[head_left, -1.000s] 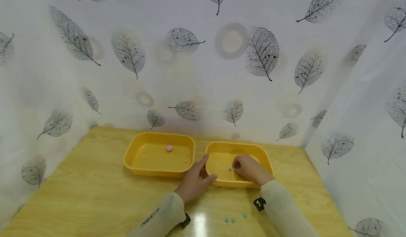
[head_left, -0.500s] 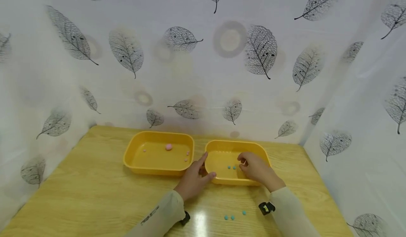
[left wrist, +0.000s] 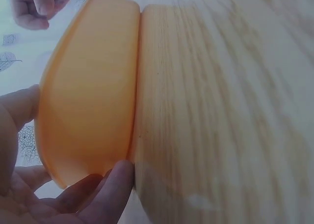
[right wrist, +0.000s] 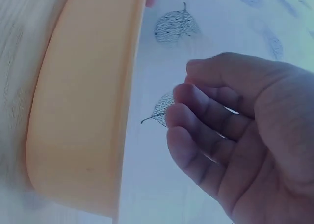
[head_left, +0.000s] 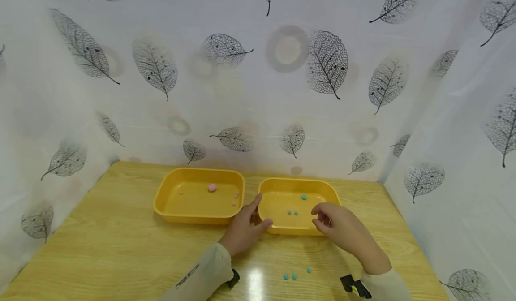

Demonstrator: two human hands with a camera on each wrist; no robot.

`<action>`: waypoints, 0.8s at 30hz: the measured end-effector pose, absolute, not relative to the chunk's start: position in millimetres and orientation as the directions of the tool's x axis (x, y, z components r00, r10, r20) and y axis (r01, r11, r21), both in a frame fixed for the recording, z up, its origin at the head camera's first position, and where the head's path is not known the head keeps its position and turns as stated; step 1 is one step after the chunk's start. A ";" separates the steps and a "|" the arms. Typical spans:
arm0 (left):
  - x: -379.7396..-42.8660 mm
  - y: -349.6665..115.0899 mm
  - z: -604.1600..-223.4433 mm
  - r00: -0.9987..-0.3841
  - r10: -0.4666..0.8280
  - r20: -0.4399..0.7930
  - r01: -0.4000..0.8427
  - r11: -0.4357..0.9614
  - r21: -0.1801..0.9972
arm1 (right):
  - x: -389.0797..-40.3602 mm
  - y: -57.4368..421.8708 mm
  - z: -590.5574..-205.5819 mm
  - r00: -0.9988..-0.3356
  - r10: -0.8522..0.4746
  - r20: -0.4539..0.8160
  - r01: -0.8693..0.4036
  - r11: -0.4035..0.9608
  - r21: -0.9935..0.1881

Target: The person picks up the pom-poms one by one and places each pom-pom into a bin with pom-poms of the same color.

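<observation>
My left hand [head_left: 243, 229] holds the near end of the right yellow tray [head_left: 278, 229], its index finger along the left side and its thumb at the front corner. In the left wrist view its fingers reach the rim and the thumb lies low against the wall. Inside this tray lie two tiny blue balls [head_left: 292, 213] and a bigger blue ball [head_left: 304, 197] farther back. Over the tray's right front corner is my right hand [head_left: 340, 227], fingers loosely bent, thumb and index finger apart with nothing between them. Three blue balls [head_left: 294, 277] sit on the table in front.
A second yellow tray [head_left: 193, 219] stands to the left, holding one larger pink ball [head_left: 212, 187] and several tiny pink ones. Behind the wooden table [head_left: 101, 247] hangs a white leaf-printed curtain [head_left: 250, 99], which also runs along both sides.
My right hand has lifted from the tray's floor and drawn right and back towards me, its fingers parting. The bigger blue ball, hidden before, now shows. The left hand stays at the tray.
</observation>
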State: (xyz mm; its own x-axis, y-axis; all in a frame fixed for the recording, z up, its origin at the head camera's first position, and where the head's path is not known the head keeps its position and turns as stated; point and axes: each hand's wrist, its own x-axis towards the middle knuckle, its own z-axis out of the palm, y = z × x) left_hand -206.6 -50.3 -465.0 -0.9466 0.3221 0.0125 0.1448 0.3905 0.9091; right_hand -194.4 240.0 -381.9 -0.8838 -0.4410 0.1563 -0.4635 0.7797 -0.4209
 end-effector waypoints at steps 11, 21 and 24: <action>-206.3 -49.8 -465.6 -0.947 0.320 0.022 0.157 0.401 0.902 | -179.8 237.2 -388.1 -0.764 -0.633 -0.124 -0.483 0.688 -0.541; -206.0 -49.3 -462.4 -0.949 0.315 0.009 0.143 0.404 0.904 | -175.1 226.6 -409.9 -0.737 -0.607 -0.298 -0.398 0.745 -0.535; -205.9 -48.6 -461.8 -0.951 0.310 0.000 0.132 0.406 0.904 | -173.3 221.7 -413.3 -0.736 -0.571 -0.364 -0.363 0.787 -0.499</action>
